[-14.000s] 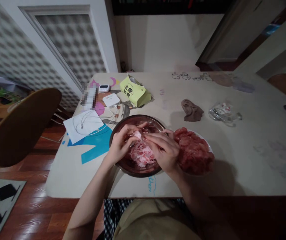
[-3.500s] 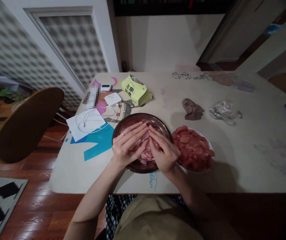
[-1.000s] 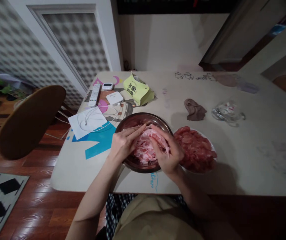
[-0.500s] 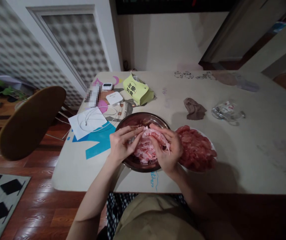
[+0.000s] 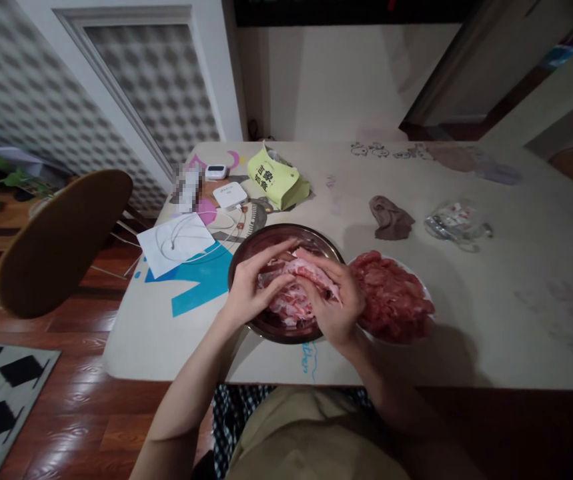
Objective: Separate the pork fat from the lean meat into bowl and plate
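Observation:
A piece of raw meat (image 5: pixel 311 269), pale pink with a redder strip, is held by my right hand (image 5: pixel 339 300), its thumb on the near side and its fingers curled round the far side. My left hand (image 5: pixel 251 287) is at the left end of this piece, fingers stretched and thumb spread apart from them. Whether its tips touch the meat is hard to see. Both hands are over a metal bowl (image 5: pixel 286 341) with more pale pink raw meat pieces (image 5: pixel 289 310) inside. Touching or close to the bowl's right side, a white plate (image 5: pixel 429 293) bears a heap of redder meat (image 5: pixel 391 297).
Behind the bowl are a yellow-green bag (image 5: pixel 276 180), a white box (image 5: pixel 230 195) with a cable, and a small white device (image 5: pixel 216 172). White paper (image 5: pixel 171 247) lies left. A brown cloth (image 5: pixel 391 219) and clear plastic (image 5: pixel 453 223) lie right. A chair (image 5: pixel 61 243) stands left.
My left hand's fingers have spread from a pinch near the meat, reaching farther over the bowl. My right hand keeps its hold on the piece, almost unmoved.

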{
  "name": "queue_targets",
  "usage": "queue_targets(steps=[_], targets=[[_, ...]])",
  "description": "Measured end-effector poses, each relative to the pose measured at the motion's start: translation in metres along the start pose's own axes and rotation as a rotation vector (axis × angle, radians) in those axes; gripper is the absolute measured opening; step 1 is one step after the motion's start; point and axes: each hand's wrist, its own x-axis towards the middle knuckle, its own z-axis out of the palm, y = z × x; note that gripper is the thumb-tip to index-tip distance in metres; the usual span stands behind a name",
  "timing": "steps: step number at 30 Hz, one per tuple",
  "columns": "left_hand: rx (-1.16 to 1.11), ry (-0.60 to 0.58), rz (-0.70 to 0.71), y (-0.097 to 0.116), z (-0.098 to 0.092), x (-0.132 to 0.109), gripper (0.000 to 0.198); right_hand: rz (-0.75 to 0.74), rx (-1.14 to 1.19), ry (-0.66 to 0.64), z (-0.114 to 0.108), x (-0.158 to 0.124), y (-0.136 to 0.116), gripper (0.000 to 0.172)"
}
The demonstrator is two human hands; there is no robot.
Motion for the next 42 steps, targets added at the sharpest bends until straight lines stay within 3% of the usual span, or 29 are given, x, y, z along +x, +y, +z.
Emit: queue_targets(steps=[6, 12, 15, 21, 24, 30, 42], targets=[[-0.037, -0.017, 0.07, -0.006, 0.0, 0.001, 0.039, -0.109, -0.139, 0.011, -0.003, 0.004, 0.003, 0.044], [-0.032, 0.058, 0.023, -0.006, 0.002, 0.002, 0.03, -0.013, -0.152, 0.072, -0.005, 0.003, 0.011, 0.046], [-0.029, 0.086, 0.004, -0.005, 0.003, 0.001, 0.027, -0.097, -0.212, 0.073, -0.008, 0.006, 0.01, 0.037], [0.018, 0.07, 0.013, -0.002, 0.004, 0.002, 0.031, -0.265, -0.306, 0.059, -0.01, 0.012, 0.004, 0.039], [0.023, 0.025, 0.046, -0.003, 0.004, 0.002, 0.034, -0.235, -0.294, 0.073, -0.011, 0.011, 0.004, 0.038], [-0.025, 0.075, 0.012, -0.01, 0.004, 0.002, 0.031, -0.144, -0.184, 0.07, -0.012, 0.008, 0.006, 0.03], [-0.066, -0.023, 0.056, -0.01, 0.001, 0.004, 0.023, -0.064, -0.072, 0.027, -0.008, 0.008, 0.001, 0.02]])
